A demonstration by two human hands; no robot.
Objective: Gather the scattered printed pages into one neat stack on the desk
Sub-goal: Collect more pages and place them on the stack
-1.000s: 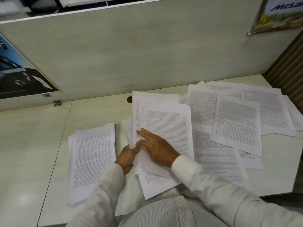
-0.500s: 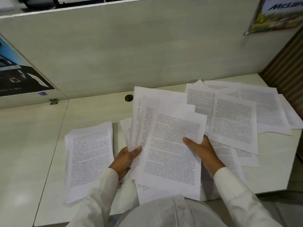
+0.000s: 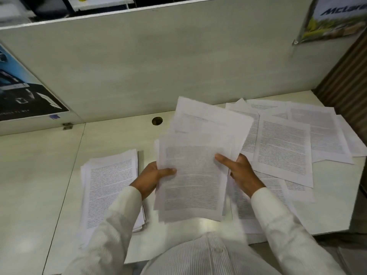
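A sheaf of pages [image 3: 193,175] is pinched at its edges by left grip [image 3: 151,179] and right grip [image 3: 241,173]. A stack [image 3: 111,185] is seen alongside.

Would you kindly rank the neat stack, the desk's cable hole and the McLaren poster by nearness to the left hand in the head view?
1. Stack, just left of the left hand.
2. Cable hole, farther back, slightly right.
3. McLaren poster, far upper right.

Office cubicle: partition [image 3: 178,66] w/ desk [image 3: 29,175] (cable hole [image 3: 157,121]).
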